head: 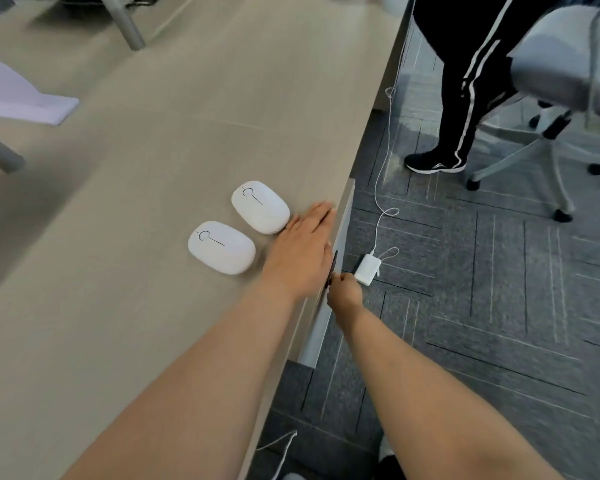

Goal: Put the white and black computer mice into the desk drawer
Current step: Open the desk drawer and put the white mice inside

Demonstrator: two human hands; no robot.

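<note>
Two white computer mice lie on the beige desk [136, 168], close to its right edge and side by side without touching. Both are smooth, rounded ovals with a small ringed scroll wheel and a thin dark line running down the back. On the nearer white mouse [221, 247] the wheel end points up and to the left, so its long axis runs diagonally from upper left to lower right. On the farther white mouse [260, 207] the same diagonal holds, wheel end again at upper left. No black mouse shows anywhere on the desk.

Just to the right of them, the left hand [300, 252] lies flat and open on the desktop, fingers together and stretched toward the desk edge, gripping nothing; its thumb side is just beside the farther mouse. Below the edge, the right hand [343, 294] is curled at the front of the desk drawer [317, 336], fingers pinched on a thin dark edge there; the drawer front is a grey strip that stands only slightly out from the desk.

Farther right, on the grey carpet, a white power adapter [368, 270] sits with its white cable [381, 188] looping up along the desk. Beyond it stand a bystander's leg [465, 98] in striped black trousers and a grey office chair [551, 74].
</note>
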